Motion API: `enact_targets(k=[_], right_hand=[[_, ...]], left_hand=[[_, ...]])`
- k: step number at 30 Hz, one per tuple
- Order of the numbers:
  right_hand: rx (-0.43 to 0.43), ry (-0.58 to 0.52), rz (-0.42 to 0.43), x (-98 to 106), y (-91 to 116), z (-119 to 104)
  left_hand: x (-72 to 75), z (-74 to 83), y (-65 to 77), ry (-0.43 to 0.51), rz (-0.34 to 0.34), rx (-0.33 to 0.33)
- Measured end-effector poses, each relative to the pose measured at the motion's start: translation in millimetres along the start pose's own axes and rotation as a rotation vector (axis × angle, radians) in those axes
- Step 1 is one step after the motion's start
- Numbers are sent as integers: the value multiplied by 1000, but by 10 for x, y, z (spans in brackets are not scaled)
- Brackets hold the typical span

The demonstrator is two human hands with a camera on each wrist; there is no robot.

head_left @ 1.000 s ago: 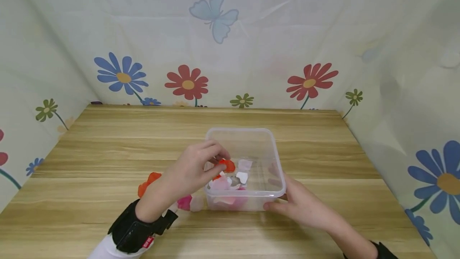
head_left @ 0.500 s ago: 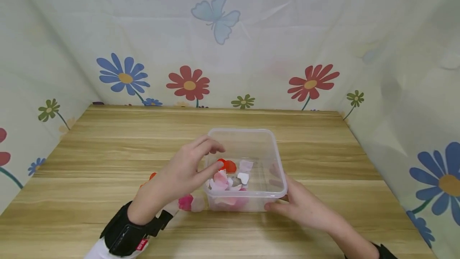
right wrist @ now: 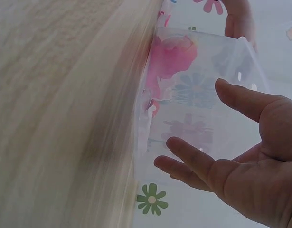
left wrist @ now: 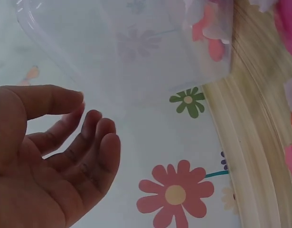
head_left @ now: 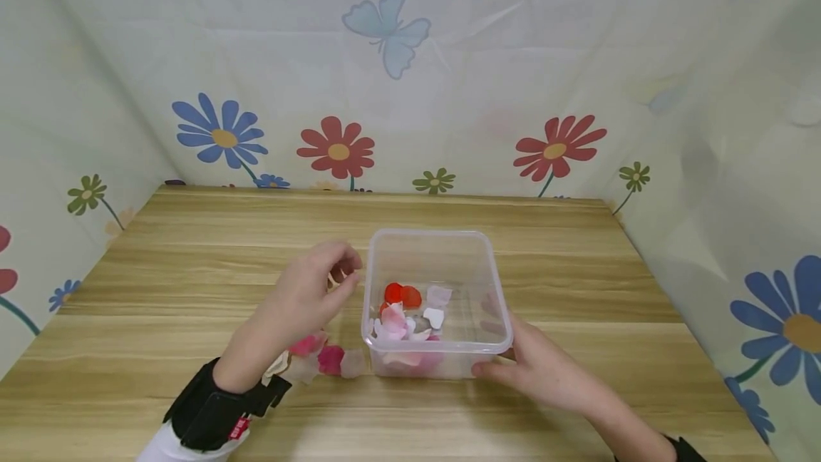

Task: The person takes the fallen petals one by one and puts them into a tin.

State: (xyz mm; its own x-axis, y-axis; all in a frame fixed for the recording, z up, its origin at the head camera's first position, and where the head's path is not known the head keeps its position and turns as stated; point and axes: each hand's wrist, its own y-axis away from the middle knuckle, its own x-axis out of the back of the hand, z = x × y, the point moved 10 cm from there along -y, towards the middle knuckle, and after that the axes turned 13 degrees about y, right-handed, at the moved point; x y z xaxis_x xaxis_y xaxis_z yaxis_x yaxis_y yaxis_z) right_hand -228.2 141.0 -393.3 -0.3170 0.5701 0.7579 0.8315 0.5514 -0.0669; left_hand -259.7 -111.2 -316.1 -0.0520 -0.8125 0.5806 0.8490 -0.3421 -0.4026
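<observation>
A clear plastic box [head_left: 471, 344] without a lid stands on the table, holding red petals [head_left: 411, 297], pale pink petals [head_left: 394, 321] and white ones. Just left of its rim hovers my left hand [head_left: 308, 291], fingers loosely bent; in the left wrist view nothing lies between them. My right hand [head_left: 548, 369] rests against the box's near right corner, thumb by the front wall and fingers along the right side. In the right wrist view those fingers [right wrist: 191, 156] look nearly straight. Loose petals [head_left: 331, 360] in magenta, pink and cream lie beneath and beside my left forearm, which partly hides them.
A wood-grain table [head_left: 545, 255] carries everything. Behind it and at both sides hangs a white cloth [head_left: 474, 91] printed with flowers and a butterfly. A black strap [head_left: 208, 412] wraps my left wrist.
My left hand has let go of a red petal in the box and moved left, out over the rim. The right hand stays at the box corner.
</observation>
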Motion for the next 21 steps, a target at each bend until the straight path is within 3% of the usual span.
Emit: enact_targets(k=[3,7,10,12,14,19,21], right_hand=[[2,9,6,9,3,-5],[0,12,7,7,13,-9],[-1,-8,2,-3,12,-12],[-6,-20,-1,-9,10,-7],[-6,-23,-2,-13,8,-6],[0,-17,0,-19,6,4],[4,-14,2,-15,8,9]], left_hand=[[-88,-166,1,-53,-94,73],[-265,-377,66,-101,-292,217],[-373,-473,152,-92,-409,318],[-437,-494,193,-80,-461,349],[-499,-499,225,-71,-501,351],[-648,-516,281,-91,-574,281],[-704,-560,302,-90,-586,296]])
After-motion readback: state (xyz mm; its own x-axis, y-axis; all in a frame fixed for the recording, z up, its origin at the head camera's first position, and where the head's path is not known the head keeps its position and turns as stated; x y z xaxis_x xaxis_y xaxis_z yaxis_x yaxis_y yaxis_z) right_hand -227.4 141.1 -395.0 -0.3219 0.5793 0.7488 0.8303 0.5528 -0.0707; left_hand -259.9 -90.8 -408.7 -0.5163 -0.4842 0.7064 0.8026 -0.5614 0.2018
